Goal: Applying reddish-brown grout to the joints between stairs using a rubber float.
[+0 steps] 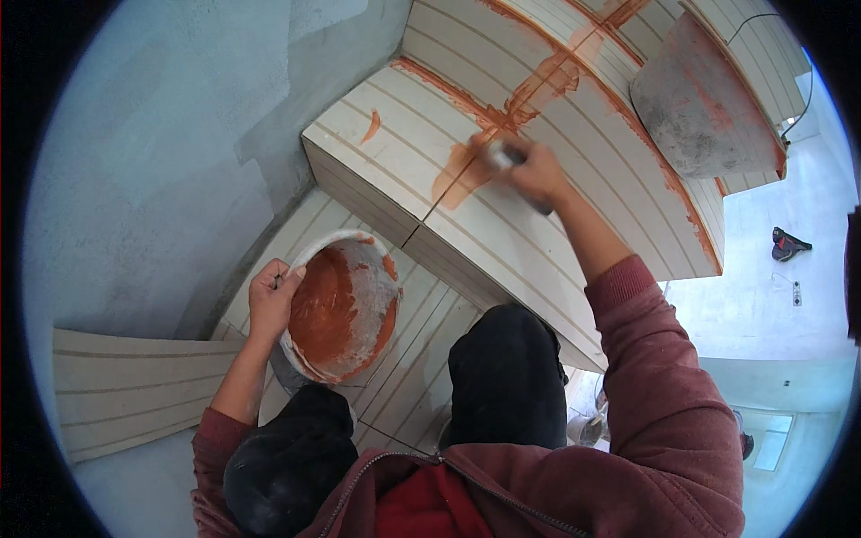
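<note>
the left grip (pixel 275 298) was clamped on the rim of a pale bucket (pixel 366 271) of orange paste (pixel 321 309), beside a striped step (pixel 529 255); the right grip (pixel 535 172) was closed around a blurred tool (pixel 505 156). a dark-clad knee (pixel 296 430) crowded the bucket, a grey wall (pixel 179 134) rose leftward, and a stained tub (pixel 695 103) sat beyond.

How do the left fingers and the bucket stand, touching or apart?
Touching. The head view shows the left fingers gripping the bucket at its rim, with no gap there.
</note>
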The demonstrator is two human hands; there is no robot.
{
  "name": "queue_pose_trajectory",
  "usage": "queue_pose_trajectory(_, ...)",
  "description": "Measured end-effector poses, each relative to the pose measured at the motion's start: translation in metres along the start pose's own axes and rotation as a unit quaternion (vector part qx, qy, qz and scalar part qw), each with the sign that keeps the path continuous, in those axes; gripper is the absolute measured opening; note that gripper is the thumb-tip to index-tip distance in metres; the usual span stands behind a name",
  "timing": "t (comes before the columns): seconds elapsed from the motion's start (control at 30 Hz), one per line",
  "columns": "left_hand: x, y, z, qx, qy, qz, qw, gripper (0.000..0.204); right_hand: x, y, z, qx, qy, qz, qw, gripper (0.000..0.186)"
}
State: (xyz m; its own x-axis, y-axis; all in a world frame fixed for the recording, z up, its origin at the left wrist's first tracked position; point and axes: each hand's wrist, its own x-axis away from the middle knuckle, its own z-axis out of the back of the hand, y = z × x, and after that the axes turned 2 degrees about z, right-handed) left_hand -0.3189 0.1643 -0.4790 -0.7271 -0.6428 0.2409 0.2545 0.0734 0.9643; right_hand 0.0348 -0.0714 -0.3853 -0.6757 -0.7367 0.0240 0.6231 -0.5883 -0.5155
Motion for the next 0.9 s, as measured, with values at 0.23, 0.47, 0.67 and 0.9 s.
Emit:
queue_pose_trajectory(0.23, -0.002, 0.003, -0.004, 0.007, -0.008, -0.017, 1.0, 0.03, -0.032, 0.022, 0.002, 0.146, 0.093, 0.02, 0.985, 0.064)
queue_pose_trajectory(0.47, -0.006, -0.002, -0.003, 0.008, 0.003, 0.008, 1.0, 0.031, 0.026, -0.034, -0.021, -0.027, -0.063, 0.074, 0.995, 0.063)
queue_pose_trajectory(0.67, -0.002, 0.007, -0.005, 0.0, -0.005, -0.011, 1.0, 0.031, 0.052, -0.029, -0.009, -0.176, -0.117, 0.047, 0.976, 0.072)
queue_pose_trajectory(0.9, -0.001, 0.001, -0.003, -0.023, 0.016, -0.01, 1.0, 0.031, 0.053, -0.063, -0.019, 0.107, -0.113, 0.251, 0.955, 0.062)
